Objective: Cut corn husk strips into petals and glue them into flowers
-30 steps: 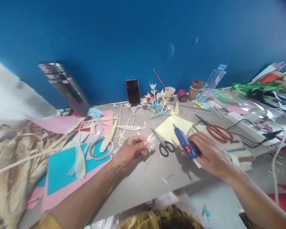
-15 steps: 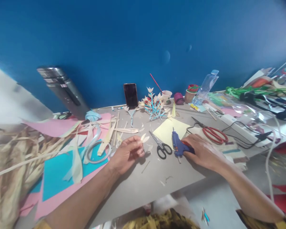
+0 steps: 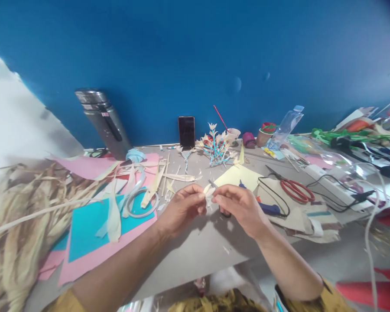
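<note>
Between my two hands is a small cream husk flower (image 3: 209, 191). My left hand (image 3: 186, 207) pinches it from the left, and my right hand (image 3: 239, 208) has thumb and forefinger closed on its right side. Partly behind my right hand lie the blue glue gun (image 3: 269, 209) and the black-handled scissors (image 3: 225, 213), mostly hidden. A yellow paper sheet (image 3: 237, 175) is just beyond. Farther back stands a branching piece (image 3: 217, 149) with blue-wrapped stems and cream flowers.
Dry husks (image 3: 19, 229), a blue sheet (image 3: 91, 225) and a tape roll (image 3: 141, 203) are at left. A flask (image 3: 104, 123) and phone (image 3: 186, 132) stand by the wall. Red-handled scissors (image 3: 297, 190), a bottle (image 3: 286, 128) and a power strip (image 3: 331, 184) are at right.
My right hand has let go of the glue gun, now lying on the table, and moved left to the husk flower. My left hand still holds the flower. The view has shifted slightly.
</note>
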Tool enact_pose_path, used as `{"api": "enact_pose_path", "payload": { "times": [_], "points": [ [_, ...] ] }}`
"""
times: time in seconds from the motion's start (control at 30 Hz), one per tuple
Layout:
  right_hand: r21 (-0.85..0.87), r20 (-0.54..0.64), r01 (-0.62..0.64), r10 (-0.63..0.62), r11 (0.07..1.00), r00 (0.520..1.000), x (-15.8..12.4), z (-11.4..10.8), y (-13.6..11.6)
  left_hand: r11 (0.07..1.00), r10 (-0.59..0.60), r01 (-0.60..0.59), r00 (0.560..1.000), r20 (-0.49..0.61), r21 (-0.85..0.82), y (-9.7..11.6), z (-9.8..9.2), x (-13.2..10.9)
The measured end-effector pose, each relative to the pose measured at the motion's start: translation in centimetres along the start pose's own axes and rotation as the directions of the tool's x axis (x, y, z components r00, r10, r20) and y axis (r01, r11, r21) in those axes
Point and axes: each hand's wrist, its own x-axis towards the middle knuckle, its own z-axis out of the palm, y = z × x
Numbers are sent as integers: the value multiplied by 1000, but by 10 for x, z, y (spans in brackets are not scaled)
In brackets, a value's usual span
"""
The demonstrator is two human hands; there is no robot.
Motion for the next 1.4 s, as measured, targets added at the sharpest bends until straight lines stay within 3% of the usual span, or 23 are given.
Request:
{"api": "enact_pose_path", "payload": {
  "times": [0.13, 0.33, 0.53, 0.77, 0.97, 1.4],
  "points": [
    [70, -27, -4, 6, 998, 1000, 10, 12, 4, 1000, 16, -16, 1000, -18, 8, -1, 1, 0],
    [26, -72, -14, 16, 1000, 997, 12, 14, 4, 999, 20, -17, 998, -65, 41, -2, 2, 1],
    [87, -31, -13, 15, 996, 999, 16, 13, 6, 998, 13, -11, 999, -47, 58, -1, 3, 0],
    [27, -73, -50, 51, 998, 996, 19, 13, 3, 997, -26, 29, 999, -42, 72, 0, 3, -1],
    [2, -148, 2, -1, 1000, 989, 19, 14, 6, 998, -57, 58, 998, -39, 20, -1, -3, 2],
    [-26, -134, 5, -8, 1000, 991, 19, 15, 10, 999, -42, 43, 997, -60, 24, -2, 0, 1]
  ]
}}
